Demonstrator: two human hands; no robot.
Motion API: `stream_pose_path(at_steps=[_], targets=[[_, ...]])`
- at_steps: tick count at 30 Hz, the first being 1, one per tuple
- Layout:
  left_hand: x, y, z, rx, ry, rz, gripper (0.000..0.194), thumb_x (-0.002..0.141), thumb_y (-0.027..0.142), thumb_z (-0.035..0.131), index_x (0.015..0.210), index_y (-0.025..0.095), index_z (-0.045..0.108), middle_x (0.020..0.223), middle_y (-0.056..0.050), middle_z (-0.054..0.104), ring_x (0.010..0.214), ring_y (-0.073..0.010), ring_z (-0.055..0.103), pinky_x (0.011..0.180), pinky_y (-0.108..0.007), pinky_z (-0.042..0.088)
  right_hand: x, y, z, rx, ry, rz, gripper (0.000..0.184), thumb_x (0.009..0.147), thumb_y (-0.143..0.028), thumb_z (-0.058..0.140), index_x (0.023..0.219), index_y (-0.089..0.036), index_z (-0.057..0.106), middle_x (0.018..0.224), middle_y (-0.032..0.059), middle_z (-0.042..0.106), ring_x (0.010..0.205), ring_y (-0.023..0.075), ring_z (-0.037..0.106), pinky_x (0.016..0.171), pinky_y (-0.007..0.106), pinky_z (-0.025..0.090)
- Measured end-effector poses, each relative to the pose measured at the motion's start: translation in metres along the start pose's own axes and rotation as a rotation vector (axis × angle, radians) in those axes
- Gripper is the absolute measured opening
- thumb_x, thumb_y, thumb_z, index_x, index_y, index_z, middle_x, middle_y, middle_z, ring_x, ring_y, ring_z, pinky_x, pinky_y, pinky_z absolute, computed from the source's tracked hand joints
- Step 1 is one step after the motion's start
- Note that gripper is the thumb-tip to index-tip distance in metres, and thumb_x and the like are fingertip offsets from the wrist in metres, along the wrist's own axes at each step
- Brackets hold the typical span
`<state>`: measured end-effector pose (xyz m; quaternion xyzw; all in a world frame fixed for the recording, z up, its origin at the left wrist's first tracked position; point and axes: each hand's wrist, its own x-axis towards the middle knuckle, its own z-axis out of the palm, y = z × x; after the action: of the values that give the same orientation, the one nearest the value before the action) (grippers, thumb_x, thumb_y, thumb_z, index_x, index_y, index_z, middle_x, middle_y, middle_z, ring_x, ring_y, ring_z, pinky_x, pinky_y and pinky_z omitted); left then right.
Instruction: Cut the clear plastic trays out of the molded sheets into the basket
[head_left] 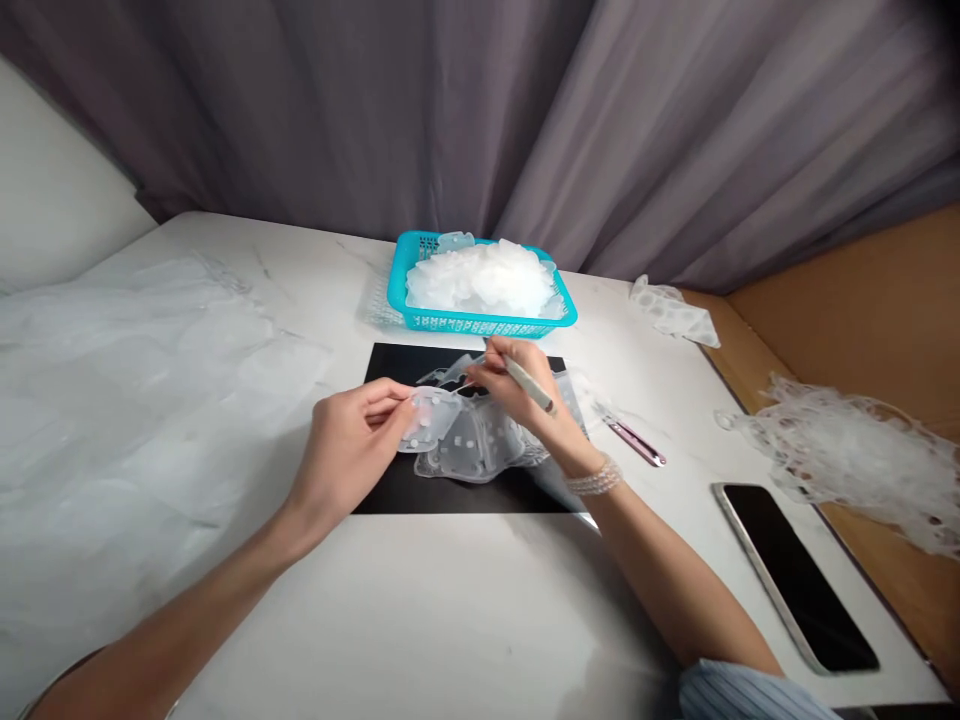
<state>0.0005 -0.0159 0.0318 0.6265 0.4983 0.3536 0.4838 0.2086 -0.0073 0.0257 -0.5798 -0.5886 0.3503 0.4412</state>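
Note:
My left hand (356,440) pinches the edge of a translucent plastic piece (429,425) dotted with small pale spots. In my right hand (521,385) is a slim tool with a pale handle (531,384), gripped like a pen. Its thin tip points toward the plastic piece; whether it touches, I cannot tell. Beneath both hands, a larger translucent sheet (469,455) with similar dotted shapes lies on a black mat (394,495). My right hand partly covers that sheet.
Behind the mat stands a turquoise basket (487,324) heaped with translucent pieces. Pink-handled thread snips (637,441) and a phone (799,575) lie to the right. Stringy plastic scraps (862,465) hang over the table's right edge. Clear plastic sheeting (150,420) spreads across the left.

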Motion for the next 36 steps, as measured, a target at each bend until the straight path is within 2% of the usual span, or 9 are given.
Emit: stream_pose_path(at_steps=[3, 6, 10, 13, 15, 19, 23, 31, 36], targets=[[-0.004, -0.002, -0.003, -0.074, 0.051, 0.003, 0.019, 0.086, 0.039, 0.066, 0.084, 0.02, 0.064, 0.088, -0.003, 0.075, 0.086, -0.0221, 0.072, 0.077, -0.03, 0.055, 0.002, 0.011, -0.008, 0.033, 0.016, 0.038, 0.04, 0.079, -0.025, 0.065, 0.064, -0.024, 0.028, 0.063, -0.0056, 0.035, 0.069, 0.0185, 0.065, 0.062, 0.028, 0.042], [-0.002, -0.007, -0.001, -0.156, -0.006, -0.019, 0.022, 0.087, 0.041, 0.064, 0.082, 0.02, 0.058, 0.086, -0.002, 0.074, 0.085, -0.0202, 0.071, 0.08, -0.03, 0.055, 0.001, 0.007, -0.005, 0.178, -0.034, 0.025, 0.04, 0.083, -0.03, 0.066, 0.066, -0.024, 0.03, 0.065, -0.0051, 0.041, 0.075, 0.0195, 0.066, 0.067, 0.029, 0.044], [0.005, -0.01, 0.004, -0.331, -0.085, -0.116, 0.023, 0.085, 0.041, 0.065, 0.082, 0.021, 0.056, 0.082, 0.0, 0.072, 0.083, -0.0189, 0.069, 0.081, -0.032, 0.056, -0.004, -0.011, -0.003, 0.317, -0.241, 0.045, 0.04, 0.084, -0.031, 0.069, 0.068, -0.024, 0.033, 0.065, -0.0059, 0.041, 0.069, 0.0141, 0.058, 0.063, 0.027, 0.039], [0.011, -0.01, 0.002, -0.395, -0.091, -0.226, 0.024, 0.081, 0.041, 0.069, 0.082, 0.019, 0.057, 0.079, 0.0, 0.071, 0.075, -0.017, 0.067, 0.07, -0.028, 0.055, -0.007, -0.017, -0.008, 0.389, -0.384, 0.09, 0.041, 0.078, -0.026, 0.073, 0.069, -0.024, 0.033, 0.063, -0.0077, 0.041, 0.06, 0.0103, 0.048, 0.058, 0.026, 0.033], [0.015, -0.01, 0.0, -0.445, -0.11, -0.29, 0.024, 0.08, 0.039, 0.071, 0.083, 0.018, 0.059, 0.079, -0.001, 0.07, 0.072, -0.0152, 0.065, 0.063, -0.024, 0.051, -0.007, -0.018, -0.01, 0.442, -0.426, 0.112, 0.042, 0.076, -0.024, 0.074, 0.069, -0.024, 0.033, 0.064, -0.0075, 0.044, 0.062, 0.0106, 0.048, 0.06, 0.026, 0.034], [0.021, -0.011, -0.002, -0.646, -0.253, -0.419, 0.019, 0.08, 0.032, 0.075, 0.086, 0.017, 0.065, 0.083, -0.001, 0.068, 0.072, -0.0119, 0.063, 0.061, -0.02, 0.049, -0.008, -0.016, -0.009, 0.454, -0.392, 0.119, 0.042, 0.074, -0.022, 0.074, 0.07, -0.023, 0.033, 0.064, -0.0075, 0.045, 0.066, 0.0118, 0.051, 0.064, 0.028, 0.037], [0.028, -0.012, 0.003, -0.705, -0.383, -0.474, 0.022, 0.076, 0.019, 0.078, 0.095, 0.015, 0.068, 0.095, -0.004, 0.07, 0.084, -0.0128, 0.065, 0.074, -0.021, 0.051, -0.008, -0.017, -0.008, 0.424, -0.324, 0.12, 0.042, 0.075, -0.023, 0.075, 0.072, -0.023, 0.033, 0.069, -0.0046, 0.054, 0.07, 0.0133, 0.054, 0.068, 0.029, 0.041], [0.034, -0.019, 0.004, -0.586, -0.332, -0.435, 0.027, 0.072, 0.02, 0.083, 0.09, 0.019, 0.063, 0.089, -0.001, 0.071, 0.078, -0.0112, 0.064, 0.065, -0.02, 0.047, -0.011, -0.017, -0.013, 0.297, -0.425, 0.163, 0.046, 0.073, -0.027, 0.077, 0.076, -0.024, 0.032, 0.082, -0.0003, 0.063, 0.076, 0.0155, 0.058, 0.067, 0.029, 0.042], [0.032, -0.015, 0.005, -0.505, -0.314, -0.351, 0.035, 0.071, 0.026, 0.085, 0.096, 0.02, 0.062, 0.088, 0.0, 0.071, 0.078, -0.0111, 0.064, 0.066, -0.021, 0.046, -0.011, -0.01, -0.008, 0.136, -0.391, 0.045, 0.043, 0.076, -0.025, 0.072, 0.076, -0.024, 0.029, 0.08, -0.0011, 0.062, 0.074, 0.0156, 0.056, 0.067, 0.029, 0.041]])
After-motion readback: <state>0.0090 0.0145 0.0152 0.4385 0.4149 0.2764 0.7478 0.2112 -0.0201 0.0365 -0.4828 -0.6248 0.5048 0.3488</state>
